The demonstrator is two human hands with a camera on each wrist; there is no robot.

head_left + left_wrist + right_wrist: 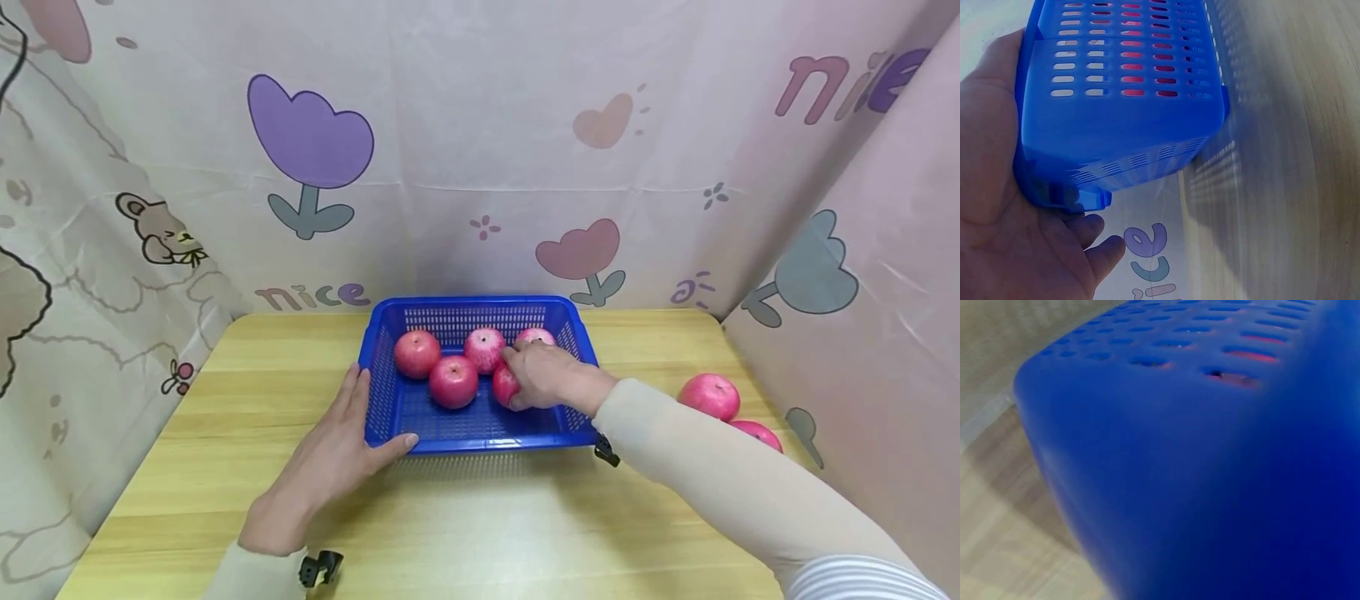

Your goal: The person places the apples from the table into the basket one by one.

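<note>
A blue plastic basket (480,444) with slotted walls holds several red-pink apples. Inside it, my right hand (543,375) grips one apple (505,384), its fingers and thumb around the fruit's right side and partly hiding it. Close by are another apple (485,348), one in the back right corner (536,335) and one in the front middle (453,382). My left hand (333,446) lies against the basket's left side, fingers straight, thumb on the front rim. The left wrist view shows that palm along the rim (1024,134). The right wrist view shows only the basket's outer wall (1129,425).
Two more apples lie on the wooden table (285,375) to the right, one whole in view (709,397), the other (757,433) partly behind my right sleeve. Printed cloth (450,125) hangs behind the table and at both sides.
</note>
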